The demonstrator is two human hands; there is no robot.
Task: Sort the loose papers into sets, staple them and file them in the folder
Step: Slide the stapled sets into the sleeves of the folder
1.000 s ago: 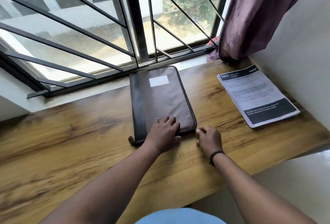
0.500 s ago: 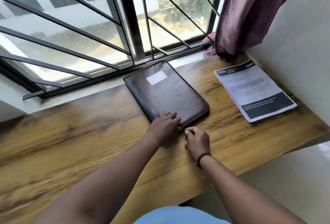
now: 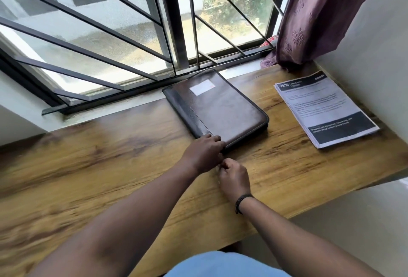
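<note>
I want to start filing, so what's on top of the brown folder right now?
A white label sits on the folder, and the left hand rests on its near corner. The folder is closed, so whatever is inside cannot be seen.

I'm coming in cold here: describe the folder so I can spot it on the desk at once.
Start at the barred window and drop to the wooden desk below it. The folder lies flat, closed, by the sill, its near corner under the left hand. Unlike the white printed papers to its right, it is dark brown, leather-like, with one small white label.
</note>
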